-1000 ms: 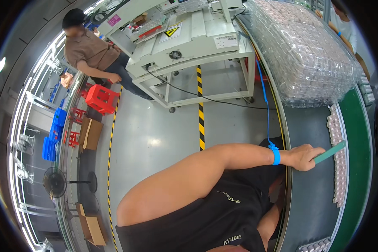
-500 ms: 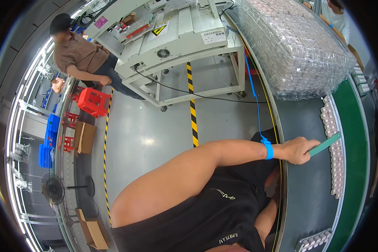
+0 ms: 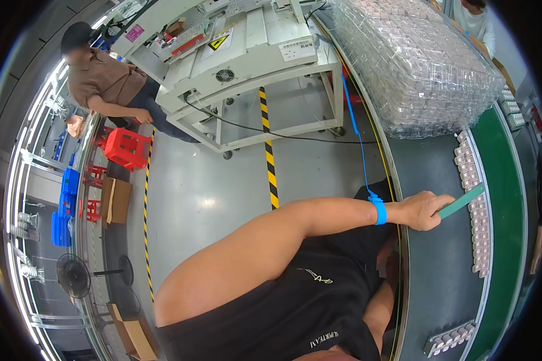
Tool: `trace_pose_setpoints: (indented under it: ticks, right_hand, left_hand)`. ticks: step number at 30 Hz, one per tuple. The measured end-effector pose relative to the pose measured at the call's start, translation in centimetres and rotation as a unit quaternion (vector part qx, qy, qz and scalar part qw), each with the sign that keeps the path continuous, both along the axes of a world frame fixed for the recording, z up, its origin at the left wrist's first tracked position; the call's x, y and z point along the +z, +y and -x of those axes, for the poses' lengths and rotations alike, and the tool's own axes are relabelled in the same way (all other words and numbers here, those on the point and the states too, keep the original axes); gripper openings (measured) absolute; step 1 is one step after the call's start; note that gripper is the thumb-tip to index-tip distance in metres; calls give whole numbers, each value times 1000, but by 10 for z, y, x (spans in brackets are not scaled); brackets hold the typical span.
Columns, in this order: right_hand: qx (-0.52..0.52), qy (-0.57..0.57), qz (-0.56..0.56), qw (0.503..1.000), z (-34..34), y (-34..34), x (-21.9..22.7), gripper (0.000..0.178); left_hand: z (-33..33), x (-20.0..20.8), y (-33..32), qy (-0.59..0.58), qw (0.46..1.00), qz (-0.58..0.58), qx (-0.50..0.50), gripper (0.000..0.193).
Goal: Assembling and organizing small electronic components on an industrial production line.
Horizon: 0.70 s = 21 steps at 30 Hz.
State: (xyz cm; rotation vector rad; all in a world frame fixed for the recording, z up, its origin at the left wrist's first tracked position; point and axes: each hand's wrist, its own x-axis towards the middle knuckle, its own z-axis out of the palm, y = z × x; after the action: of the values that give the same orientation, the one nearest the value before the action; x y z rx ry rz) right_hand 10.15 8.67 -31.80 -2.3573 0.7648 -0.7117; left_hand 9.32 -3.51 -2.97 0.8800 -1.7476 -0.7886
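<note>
My left hand (image 3: 424,210), with a blue band (image 3: 377,209) on its wrist, reaches out over the dark bench top. Its fingers are closed round one end of a flat green strip (image 3: 461,201). The strip's free end lies over a long row of small pale pinkish-white parts (image 3: 479,228), near the row's middle; whether it touches them I cannot tell. The row runs along the bench's light edge rail. Some bare skin shows beside my black shirt, but my right hand cannot be made out.
A tall stack of clear plastic trays (image 3: 415,72) stands on the bench beyond my hand. Nearer lies a short block of white round-ended parts (image 3: 451,338). A green belt (image 3: 503,180) runs past the rail. A blue cord (image 3: 352,114) trails from my wristband. One person (image 3: 105,78) stands by the machine (image 3: 241,66).
The whole view has shifted slightly up and to the left. My left hand keeps its hold on the green strip, which stays over about the same part of the row.
</note>
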Motion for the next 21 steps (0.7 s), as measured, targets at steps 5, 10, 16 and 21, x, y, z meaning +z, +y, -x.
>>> trace_pose_setpoints:
  ticks: [5, 10, 16, 21]
  right_hand:
    - [-1, 3, -11, 1000, 2, 7, -5, 29]
    - [0, -5, -15, 1000, -14, 10, 1, 29]
    - [10, -9, -8, 1000, -31, 4, 8, 29]
    - [-46, 6, -9, 999, -6, -6, 8, 29]
  left_hand:
    - [0, 7, 2, 14, 999, -28, -5, 47]
    - [-1, 4, 3, 15, 1000, -23, -6, 47]
    - [-6, 1, 10, 15, 999, -30, 5, 46]
    - [1, 9, 5, -11, 998, -58, -1, 45]
